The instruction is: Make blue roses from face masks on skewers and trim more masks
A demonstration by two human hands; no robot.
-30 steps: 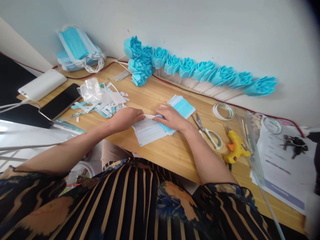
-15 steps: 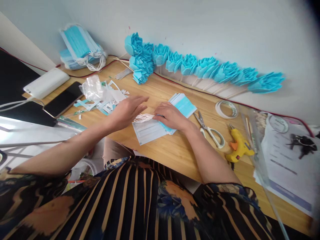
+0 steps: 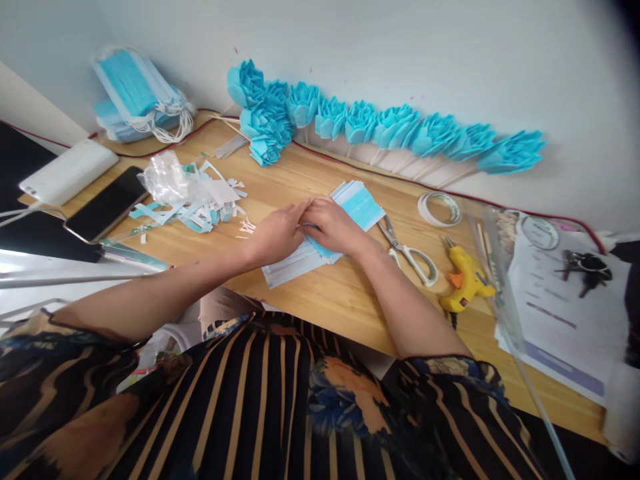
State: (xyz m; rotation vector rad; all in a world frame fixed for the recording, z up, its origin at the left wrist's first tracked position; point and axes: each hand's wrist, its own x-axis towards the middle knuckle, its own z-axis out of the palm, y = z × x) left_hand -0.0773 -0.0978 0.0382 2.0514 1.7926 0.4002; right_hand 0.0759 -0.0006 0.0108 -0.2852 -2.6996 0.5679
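A fanned stack of face masks lies slantwise on the wooden table, with blue masks (image 3: 361, 205) at its far end and a pale mask (image 3: 287, 267) at its near end. Across the middle of the stack, my right hand (image 3: 334, 225) is closed on it, fingers bent. My left hand (image 3: 277, 233) meets the right fingertips and is curled over the white ear loops (image 3: 246, 229), whose ends show at its left. The left thumb and the fingertips of both hands are hidden. Scissors (image 3: 407, 252) with white handles lie beside my right wrist.
Blue mask flowers (image 3: 360, 123) on sticks line the wall. Mask scraps (image 3: 207, 200), a phone (image 3: 105, 203) and a power bank (image 3: 70, 170) are left, more masks (image 3: 135, 87) behind. A tape roll (image 3: 440, 210), yellow glue gun (image 3: 465, 277), papers (image 3: 565, 320) and keys (image 3: 587, 267) are right.
My left hand has come down and right, from open above the ear loops to meeting my right hand. The right hand stays on the masks. The whole view has shifted slightly.
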